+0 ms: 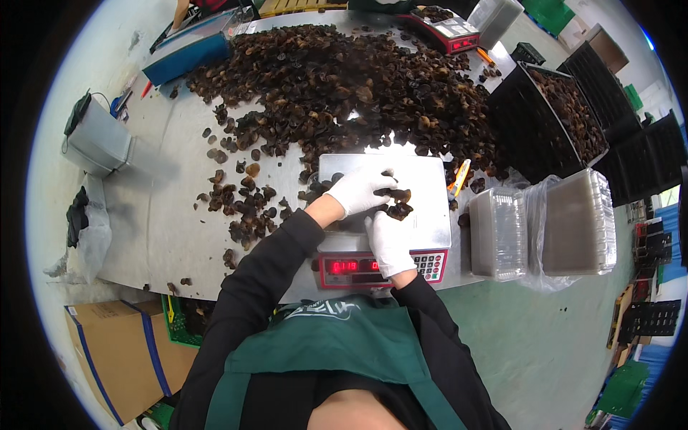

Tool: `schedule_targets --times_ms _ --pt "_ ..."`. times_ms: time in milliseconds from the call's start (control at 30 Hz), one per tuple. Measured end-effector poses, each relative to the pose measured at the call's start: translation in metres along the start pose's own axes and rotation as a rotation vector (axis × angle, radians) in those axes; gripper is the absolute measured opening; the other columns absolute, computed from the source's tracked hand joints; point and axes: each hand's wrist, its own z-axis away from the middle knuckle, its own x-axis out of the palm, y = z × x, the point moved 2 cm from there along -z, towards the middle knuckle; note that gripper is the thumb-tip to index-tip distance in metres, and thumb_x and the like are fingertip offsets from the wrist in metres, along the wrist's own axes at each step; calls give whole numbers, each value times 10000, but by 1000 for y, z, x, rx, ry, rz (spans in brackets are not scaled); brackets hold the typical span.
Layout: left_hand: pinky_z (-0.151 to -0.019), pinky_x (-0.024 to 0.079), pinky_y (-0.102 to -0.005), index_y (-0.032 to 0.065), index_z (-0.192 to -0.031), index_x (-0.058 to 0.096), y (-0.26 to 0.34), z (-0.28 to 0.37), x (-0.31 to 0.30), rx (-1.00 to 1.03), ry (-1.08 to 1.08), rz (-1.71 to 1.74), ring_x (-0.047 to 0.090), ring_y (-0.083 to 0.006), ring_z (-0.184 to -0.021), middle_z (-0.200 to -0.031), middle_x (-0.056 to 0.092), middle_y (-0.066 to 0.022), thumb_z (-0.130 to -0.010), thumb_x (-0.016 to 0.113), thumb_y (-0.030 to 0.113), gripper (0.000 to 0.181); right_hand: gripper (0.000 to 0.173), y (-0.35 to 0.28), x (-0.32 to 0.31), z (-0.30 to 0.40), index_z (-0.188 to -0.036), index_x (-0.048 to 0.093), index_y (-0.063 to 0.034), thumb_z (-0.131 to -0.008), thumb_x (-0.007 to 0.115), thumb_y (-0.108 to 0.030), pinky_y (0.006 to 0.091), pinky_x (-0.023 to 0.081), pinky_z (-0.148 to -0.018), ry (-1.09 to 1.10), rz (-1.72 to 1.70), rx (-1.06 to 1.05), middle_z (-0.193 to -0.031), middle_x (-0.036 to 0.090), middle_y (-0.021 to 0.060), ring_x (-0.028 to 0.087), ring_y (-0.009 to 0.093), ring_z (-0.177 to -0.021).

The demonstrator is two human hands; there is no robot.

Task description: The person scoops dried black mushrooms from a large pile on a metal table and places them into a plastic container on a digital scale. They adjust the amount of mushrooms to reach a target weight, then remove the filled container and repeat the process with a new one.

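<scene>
Both my hands wear white gloves and are over the steel pan of a red digital scale (430, 226), whose red display is lit. My left hand (361, 192) reaches across from the left, its fingers bent over dark pieces that look like wood ear mushrooms. Just below and to the right, my right hand (391, 242) has its fingertips at a brown mushroom piece (400, 210). Whether either hand grips a piece is hard to tell. More dark pieces (318, 188) lie at the pan's left side, partly behind my left hand. A large heap of mushrooms (344, 86) spreads beyond the scale.
An orange utility knife (460, 177) lies right of the scale, near stacked clear plastic trays (497, 234). Black crates (532, 123) stand at the right, one filled with mushrooms. A blue box (185, 56) and a second scale (449, 35) are across the table. Cardboard (115, 349) stands lower left.
</scene>
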Motion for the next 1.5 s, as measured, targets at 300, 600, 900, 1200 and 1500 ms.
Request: schedule_targets --times_ms 300,600,900,1200,1500 --pt "-1088 270 -427 238 -1283 562 18 22 -13 -3 -180 -141 378 -306 -1307 -1398 451 -119 -812 631 480 534 187 27 -86 35 -932 642 -45 -886 599 -222 369 468 -682 -61 -470 208 -792 631 124 608 256 -734" --pt "-900 472 -328 62 -1113 657 33 53 -22 -44 441 243 598 -261 -1030 -1092 636 -125 -887 613 212 274 138 -2 -78 45 -986 620 -25 -893 600 -125 379 484 -693 230 -539 -13 -857 635 150 616 305 -778" --pt "-605 461 -258 18 -1052 593 39 201 -4 -815 310 1404 580 -122 -752 -958 622 -82 -928 577 182 207 204 -46 -77 47 -982 636 -74 -879 614 -249 375 489 -632 -137 -420 -393 -766 613 111 617 284 -712" --pt "-744 499 -400 42 -836 649 -38 485 -65 -1333 8 -320 626 -357 -808 -816 636 -183 -761 630 260 231 139 9 -69 -67 -871 631 -26 -815 665 -149 367 469 -635 331 4 -384 -768 611 129 601 272 -692" --pt "-938 452 -384 129 -1103 638 -16 446 -68 -1112 353 -517 549 -297 -1086 -1163 593 -117 -815 626 195 296 93 25 -67 -55 -794 617 -27 -794 654 -112 403 450 -681 278 -212 -221 -745 589 155 556 330 -659"
